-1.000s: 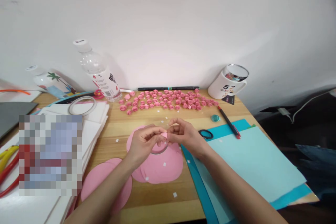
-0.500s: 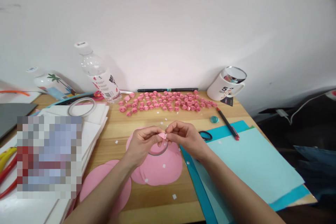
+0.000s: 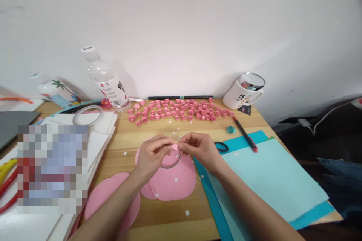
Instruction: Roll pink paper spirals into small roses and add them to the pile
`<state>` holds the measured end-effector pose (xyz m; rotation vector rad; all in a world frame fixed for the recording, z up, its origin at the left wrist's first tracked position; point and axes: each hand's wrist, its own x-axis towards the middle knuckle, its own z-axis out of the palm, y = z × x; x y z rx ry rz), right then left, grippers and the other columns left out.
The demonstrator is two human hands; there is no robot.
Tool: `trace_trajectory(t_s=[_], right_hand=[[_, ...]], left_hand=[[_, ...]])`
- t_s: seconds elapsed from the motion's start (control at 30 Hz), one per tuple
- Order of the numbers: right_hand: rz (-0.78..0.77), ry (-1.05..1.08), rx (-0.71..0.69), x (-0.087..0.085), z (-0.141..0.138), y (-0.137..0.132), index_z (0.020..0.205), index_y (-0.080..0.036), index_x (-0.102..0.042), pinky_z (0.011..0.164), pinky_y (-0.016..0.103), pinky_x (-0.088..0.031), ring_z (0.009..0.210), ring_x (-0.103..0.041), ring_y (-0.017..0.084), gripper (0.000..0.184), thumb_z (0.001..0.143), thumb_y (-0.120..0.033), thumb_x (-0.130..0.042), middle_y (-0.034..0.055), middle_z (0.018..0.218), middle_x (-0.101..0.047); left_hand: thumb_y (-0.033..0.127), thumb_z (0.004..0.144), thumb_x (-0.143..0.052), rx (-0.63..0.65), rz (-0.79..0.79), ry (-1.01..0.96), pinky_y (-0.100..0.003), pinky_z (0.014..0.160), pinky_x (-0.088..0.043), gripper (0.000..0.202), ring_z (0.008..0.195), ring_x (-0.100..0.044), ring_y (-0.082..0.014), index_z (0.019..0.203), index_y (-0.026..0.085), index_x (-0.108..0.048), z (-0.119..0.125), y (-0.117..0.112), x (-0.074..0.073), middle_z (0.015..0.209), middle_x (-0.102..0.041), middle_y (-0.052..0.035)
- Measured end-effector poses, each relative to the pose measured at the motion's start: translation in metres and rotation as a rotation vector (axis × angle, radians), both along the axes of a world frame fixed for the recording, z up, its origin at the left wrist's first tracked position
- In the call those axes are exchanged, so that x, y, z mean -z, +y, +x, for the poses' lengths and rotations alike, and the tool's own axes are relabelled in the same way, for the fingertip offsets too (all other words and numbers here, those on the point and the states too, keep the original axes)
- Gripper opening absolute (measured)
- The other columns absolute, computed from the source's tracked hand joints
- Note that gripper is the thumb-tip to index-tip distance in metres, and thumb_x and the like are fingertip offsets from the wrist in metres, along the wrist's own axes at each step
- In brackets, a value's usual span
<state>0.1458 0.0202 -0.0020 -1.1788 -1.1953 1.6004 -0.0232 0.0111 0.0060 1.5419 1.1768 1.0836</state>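
Note:
My left hand [image 3: 152, 155] and my right hand [image 3: 198, 148] meet above the middle of the wooden table [image 3: 127, 135]. Both pinch a small pink paper piece [image 3: 174, 146] between their fingertips. Just under the fingers lies a clear tape roll [image 3: 170, 160] on a stack of pink paper circles [image 3: 175, 180]. A second pink circle [image 3: 113, 199] lies by my left forearm. Several rolled pink paper roses [image 3: 178, 110] are spread along the back of the table.
Light blue paper sheets [image 3: 271, 180] lie on the right, with black scissors [image 3: 221, 146] and a red pen [image 3: 244, 133] at their edge. A white mug [image 3: 244, 93], a water bottle [image 3: 106, 79], a tape ring [image 3: 88, 115] on white sheets [image 3: 98, 135] and a black marker [image 3: 181, 97] stand around.
Both hands stayed together on the pink piece, fingers shifting slightly as they work it. The view drifted a little.

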Motion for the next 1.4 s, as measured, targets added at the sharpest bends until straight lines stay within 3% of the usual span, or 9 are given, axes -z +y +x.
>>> trace_trajectory(t_s=[0.23,0.47,0.83,1.1,1.4], right_hand=[[-0.093,0.075,-0.06,-0.0089,-0.0013,-0.0005,0.068,-0.015,-0.068,0.056,0.026,-0.054,0.051,-0.062,0.011,0.028,0.059,-0.038,-0.079,0.0005,0.055,-0.066],[-0.023,0.057,-0.067,-0.0025,-0.001,-0.0007,0.068,-0.015,-0.067,0.057,0.028,-0.054,0.054,-0.064,0.014,0.027,0.06,-0.038,-0.078,0.0018,0.058,-0.068],[-0.071,0.074,-0.078,-0.0038,-0.0002,-0.0001,0.067,-0.015,-0.068,0.058,0.027,-0.054,0.054,-0.064,0.013,0.025,0.063,-0.038,-0.076,0.0019,0.058,-0.068],[-0.059,0.058,-0.056,-0.0053,-0.0018,-0.0004,0.065,-0.015,-0.066,0.058,0.025,-0.054,0.054,-0.063,0.012,0.024,0.062,-0.036,-0.077,0.0008,0.057,-0.067],[0.001,0.021,-0.056,-0.0017,-0.0026,-0.0008,0.067,-0.014,-0.064,0.055,0.025,-0.054,0.053,-0.063,0.012,0.021,0.068,-0.034,-0.071,0.001,0.057,-0.066]], left_hand=[[0.019,0.076,-0.06,0.031,0.047,0.048,-0.022,0.063,-0.045,0.012,0.066,-0.059,-0.0134,0.074,0.02,-0.072,-0.0011,-0.0003,-0.0056,0.071,-0.063,-0.0026],[0.018,0.076,-0.059,0.031,0.015,0.007,-0.023,0.063,-0.046,0.012,0.067,-0.059,-0.0142,0.071,0.019,-0.07,-0.0013,0.0005,-0.0019,0.072,-0.063,-0.003],[0.02,0.075,-0.064,0.05,-0.072,-0.045,-0.021,0.063,-0.044,0.008,0.068,-0.058,-0.0127,0.071,0.018,-0.07,-0.0038,0.0038,0.0021,0.072,-0.063,-0.0019],[0.012,0.076,-0.059,0.069,0.013,0.004,-0.021,0.064,-0.044,0.014,0.069,-0.059,-0.0129,0.075,0.019,-0.071,-0.0036,0.0028,-0.0001,0.073,-0.064,-0.002],[0.016,0.077,-0.06,0.073,0.027,0.019,-0.022,0.064,-0.044,0.011,0.07,-0.06,-0.0131,0.075,0.02,-0.071,-0.0041,0.0036,0.0035,0.074,-0.064,-0.0014]])
